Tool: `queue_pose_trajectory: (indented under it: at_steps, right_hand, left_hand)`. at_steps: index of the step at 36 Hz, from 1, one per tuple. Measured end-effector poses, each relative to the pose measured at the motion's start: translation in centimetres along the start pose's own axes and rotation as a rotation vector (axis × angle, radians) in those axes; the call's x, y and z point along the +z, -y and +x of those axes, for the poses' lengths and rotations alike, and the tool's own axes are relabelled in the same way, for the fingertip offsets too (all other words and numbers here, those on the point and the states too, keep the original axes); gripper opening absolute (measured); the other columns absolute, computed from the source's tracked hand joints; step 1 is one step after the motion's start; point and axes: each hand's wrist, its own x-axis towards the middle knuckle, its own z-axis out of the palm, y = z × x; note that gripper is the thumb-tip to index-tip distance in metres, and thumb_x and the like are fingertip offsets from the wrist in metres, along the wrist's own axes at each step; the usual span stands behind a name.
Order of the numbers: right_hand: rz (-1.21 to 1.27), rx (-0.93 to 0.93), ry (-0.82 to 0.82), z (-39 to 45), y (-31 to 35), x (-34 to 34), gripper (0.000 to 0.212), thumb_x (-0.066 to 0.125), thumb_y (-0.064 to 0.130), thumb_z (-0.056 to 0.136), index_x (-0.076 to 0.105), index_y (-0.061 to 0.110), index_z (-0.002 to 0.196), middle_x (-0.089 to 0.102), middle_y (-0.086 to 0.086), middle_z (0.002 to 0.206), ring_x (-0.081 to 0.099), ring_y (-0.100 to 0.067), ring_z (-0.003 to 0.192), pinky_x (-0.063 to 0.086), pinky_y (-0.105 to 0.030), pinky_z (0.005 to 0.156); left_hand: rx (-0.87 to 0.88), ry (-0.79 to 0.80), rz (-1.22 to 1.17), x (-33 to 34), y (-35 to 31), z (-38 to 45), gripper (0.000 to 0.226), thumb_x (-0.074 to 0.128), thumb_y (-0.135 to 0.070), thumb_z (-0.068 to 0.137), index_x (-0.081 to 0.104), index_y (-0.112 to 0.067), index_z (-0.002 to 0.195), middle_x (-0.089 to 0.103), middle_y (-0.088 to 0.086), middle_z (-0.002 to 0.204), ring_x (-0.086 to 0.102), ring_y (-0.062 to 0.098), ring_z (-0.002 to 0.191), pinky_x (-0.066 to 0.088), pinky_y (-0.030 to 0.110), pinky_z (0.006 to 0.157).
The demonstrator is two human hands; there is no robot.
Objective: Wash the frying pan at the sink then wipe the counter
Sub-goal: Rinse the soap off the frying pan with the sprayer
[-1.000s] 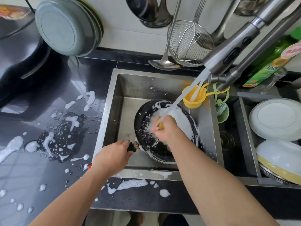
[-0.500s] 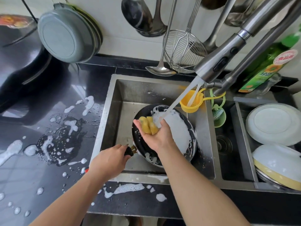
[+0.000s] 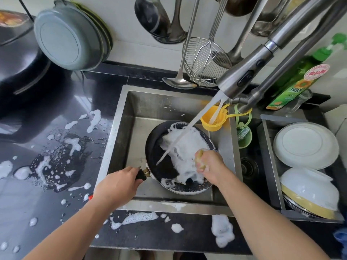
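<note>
The black frying pan (image 3: pixel 161 166) lies tilted in the steel sink (image 3: pixel 120 132), half covered in white foam. My left hand (image 3: pixel 118 184) is shut on the pan's handle at the sink's near left. My right hand (image 3: pixel 210 166) is closed around a yellow sponge (image 3: pixel 200 158) and presses against the pan's right inner side. A stream of water runs from the pull-out faucet (image 3: pixel 246 76) down onto the foam in the pan. The black counter (image 3: pixel 56 166) on the left carries foam blobs and a wet patch.
Foam also dots the counter's front strip (image 3: pixel 187 233). A yellow strainer (image 3: pixel 214 121) and a green scrubber (image 3: pixel 244 136) hang on the sink divider. White plates (image 3: pixel 306 145) and a bowl (image 3: pixel 309 192) fill the right basin. Ladles, a skimmer (image 3: pixel 204 64), grey plates (image 3: pixel 67 34) and a dish-soap bottle (image 3: pixel 293 83) stand behind.
My right hand, earlier raised palm-up with the sponge under the stream, has turned over and dropped to the pan's right side. Foam has spread wider across the pan. The left hand stays on the handle.
</note>
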Motion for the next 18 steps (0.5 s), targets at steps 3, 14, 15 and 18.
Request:
queue_pose_trajectory:
  at_steps: [3,14,15,18]
  right_hand:
    - [-0.022,0.067,-0.008,0.2,0.1,-0.1,0.025,0.048,0.019,0.087,0.045,0.020,0.062,0.034,0.000,0.060,0.019,-0.015,0.049,0.010,-0.024,0.052]
    - [-0.382,-0.121,-0.264,2.8,-2.5,2.9,0.032,0.040,0.036,0.099,0.050,0.017,0.075,0.053,-0.004,0.080,0.049,-0.025,0.069,0.038,-0.030,0.060]
    - [-0.375,-0.139,-0.278,3.1,-2.6,3.0,0.032,0.040,0.036,0.098,0.046,0.019,0.072,0.048,-0.003,0.077,0.044,-0.025,0.066,0.035,-0.031,0.058]
    - [-0.404,-0.175,-0.328,3.3,-2.1,3.3,0.037,0.038,0.040,0.098,0.045,0.017,0.070,0.044,-0.001,0.072,0.041,-0.023,0.063,0.035,-0.033,0.063]
  left_hand:
    - [-0.001,0.008,0.004,-0.1,0.1,0.0,0.036,0.041,-0.048,0.101,0.052,-0.030,0.130,0.061,-0.010,0.119,0.066,0.024,0.098,0.054,0.040,0.080]
    - [-0.011,0.025,0.027,-0.5,-0.4,-0.1,0.037,0.040,-0.048,0.102,0.051,-0.029,0.132,0.060,-0.008,0.122,0.066,0.027,0.098,0.053,0.039,0.078]
    - [-0.011,0.024,0.026,-0.5,-0.4,-0.1,0.036,0.040,-0.048,0.102,0.051,-0.029,0.131,0.060,-0.008,0.121,0.066,0.026,0.098,0.053,0.039,0.078]
    - [-0.007,0.021,0.026,-0.4,-0.3,-0.2,0.035,0.040,-0.048,0.102,0.052,-0.029,0.129,0.061,-0.009,0.117,0.066,0.025,0.095,0.053,0.038,0.076]
